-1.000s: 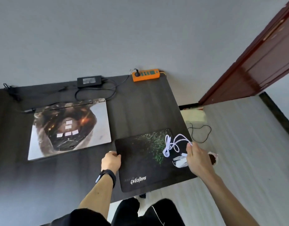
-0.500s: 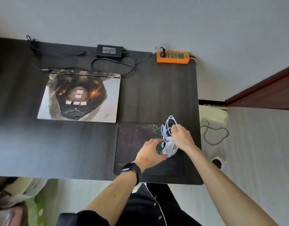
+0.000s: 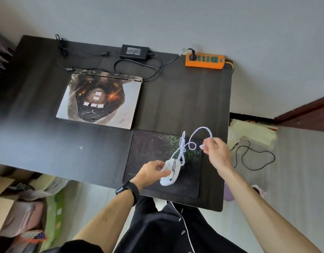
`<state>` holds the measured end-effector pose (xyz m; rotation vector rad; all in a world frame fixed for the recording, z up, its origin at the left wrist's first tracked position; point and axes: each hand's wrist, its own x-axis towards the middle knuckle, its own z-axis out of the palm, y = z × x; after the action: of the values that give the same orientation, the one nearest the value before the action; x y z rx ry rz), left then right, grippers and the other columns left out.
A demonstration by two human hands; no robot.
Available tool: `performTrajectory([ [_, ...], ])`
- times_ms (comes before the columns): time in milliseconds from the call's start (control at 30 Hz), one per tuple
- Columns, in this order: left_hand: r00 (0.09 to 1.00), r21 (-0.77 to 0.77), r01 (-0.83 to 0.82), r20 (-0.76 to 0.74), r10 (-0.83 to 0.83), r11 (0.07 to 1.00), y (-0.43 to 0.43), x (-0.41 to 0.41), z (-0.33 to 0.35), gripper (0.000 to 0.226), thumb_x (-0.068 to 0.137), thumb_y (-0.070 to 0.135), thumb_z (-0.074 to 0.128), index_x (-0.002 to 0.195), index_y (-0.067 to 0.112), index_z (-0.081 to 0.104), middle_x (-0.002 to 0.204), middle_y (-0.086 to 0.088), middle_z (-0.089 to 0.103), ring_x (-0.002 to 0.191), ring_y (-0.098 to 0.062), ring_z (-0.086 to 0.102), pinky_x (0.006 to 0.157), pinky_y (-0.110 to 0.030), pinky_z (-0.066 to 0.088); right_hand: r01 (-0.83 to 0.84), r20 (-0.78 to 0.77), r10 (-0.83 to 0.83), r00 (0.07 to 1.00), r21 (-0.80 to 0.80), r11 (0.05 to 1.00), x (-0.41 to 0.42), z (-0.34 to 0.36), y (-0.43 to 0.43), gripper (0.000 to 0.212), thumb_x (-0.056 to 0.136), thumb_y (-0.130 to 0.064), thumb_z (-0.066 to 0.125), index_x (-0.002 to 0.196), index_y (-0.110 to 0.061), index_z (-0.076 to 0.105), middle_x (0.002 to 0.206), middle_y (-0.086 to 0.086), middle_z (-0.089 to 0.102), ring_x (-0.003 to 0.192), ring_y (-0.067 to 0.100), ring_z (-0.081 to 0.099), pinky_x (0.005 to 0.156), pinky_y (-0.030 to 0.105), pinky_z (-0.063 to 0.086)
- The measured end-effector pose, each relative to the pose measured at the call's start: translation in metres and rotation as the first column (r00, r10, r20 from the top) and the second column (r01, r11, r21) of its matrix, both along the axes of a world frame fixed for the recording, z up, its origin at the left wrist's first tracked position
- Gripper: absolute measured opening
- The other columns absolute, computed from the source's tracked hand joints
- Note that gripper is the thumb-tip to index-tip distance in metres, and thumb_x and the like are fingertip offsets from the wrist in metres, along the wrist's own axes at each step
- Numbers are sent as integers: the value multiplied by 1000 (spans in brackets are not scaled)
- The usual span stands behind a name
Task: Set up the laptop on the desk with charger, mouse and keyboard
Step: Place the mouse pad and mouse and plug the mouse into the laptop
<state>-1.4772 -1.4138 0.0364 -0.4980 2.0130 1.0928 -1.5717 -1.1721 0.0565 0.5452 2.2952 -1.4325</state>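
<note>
The left hand [image 3: 150,170] holds the white mouse [image 3: 169,172] by its side, with the thumb and fingers curled round it. The mouse is over the dark mouse pad [image 3: 154,148], at about 5 o'clock on the desk [image 3: 48,143]. I cannot tell if it touches the pad or is lifted a little.

Its white cord [image 3: 201,129] goes up in loops toward 1 o'clock, to the right hand [image 3: 217,152]. That hand pinches the cord near its end, with bent fingers.

The laptop [image 3: 99,99] lies shut at 10 o'clock from the mouse, with a picture on top. The black charger [image 3: 133,51] sits at 12 o'clock from the laptop, at the far edge of the desk. The orange power strip [image 3: 205,61] is at the desk's 1 o'clock corner.
</note>
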Motion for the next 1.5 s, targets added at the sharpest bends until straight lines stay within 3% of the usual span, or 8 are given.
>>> performTrajectory([
  [167,995,-63,-84,55,88,994,-26,5,-6,37,88,43,67,120,24,67,109,8,71,103,-14,65,92,-29,51,311,-370,-314,874,-70,948,-38,43,6,21,103,-43,43,88,-35,56,91,-12,72,93,8,72,95,37,56],
  [300,998,-143,-66,-5,66,988,-18,-11,-6,38,90,40,62,128,33,64,113,8,71,110,-13,64,95,-26,48,214,-584,-138,800,64,975,-34,55,-8,22,106,-35,43,100,-20,58,104,1,66,91,9,62,79,15,47],
  [467,999,-389,-34,-25,26,921,-8,-19,-12,36,88,39,46,117,30,65,120,-3,64,101,-25,62,89,-33,50,-129,-109,172,979,320,939,25,-15,-2,21,104,-30,42,94,-16,53,90,5,61,81,24,59,70,35,42],
  [633,940,-478,-328,-76,334,815,-43,2,-14,51,89,29,54,137,14,45,138,-15,39,119,-41,49,102,-45,40,-222,230,131,964,430,875,75,-46,8,24,100,-31,52,111,-10,54,106,11,65,91,30,62,72,34,41],
  [767,901,-413,-417,-74,427,810,-73,10,-24,47,88,32,65,128,10,53,130,-12,55,117,-34,55,102,-41,44,-357,401,181,898,426,831,80,-48,-2,34,99,-37,53,113,-7,52,106,13,67,98,34,66,73,34,44],
  [1233,917,-307,-395,-83,389,866,-89,10,-25,39,87,17,68,126,19,62,118,-2,69,111,-26,62,100,-36,47,-142,364,-11,931,392,909,94,-48,10,26,91,-42,65,98,-17,63,80,-3,68,81,21,64,75,35,51],
  [1367,941,-310,-321,2,338,895,-92,4,-18,43,88,24,68,128,14,58,118,-5,67,111,-27,61,98,-36,48,19,236,-69,969,207,978,85,-27,4,23,86,-43,72,98,-24,70,76,-8,68,72,14,65,77,37,54],
  [1500,977,-375,-212,-103,186,903,-73,-17,8,37,89,30,61,124,18,61,121,-3,65,110,-24,61,95,-33,46,184,285,-107,953,-256,949,65,12,-7,17,83,-31,80,98,-23,79,57,-4,57,55,13,52,68,32,51],
])
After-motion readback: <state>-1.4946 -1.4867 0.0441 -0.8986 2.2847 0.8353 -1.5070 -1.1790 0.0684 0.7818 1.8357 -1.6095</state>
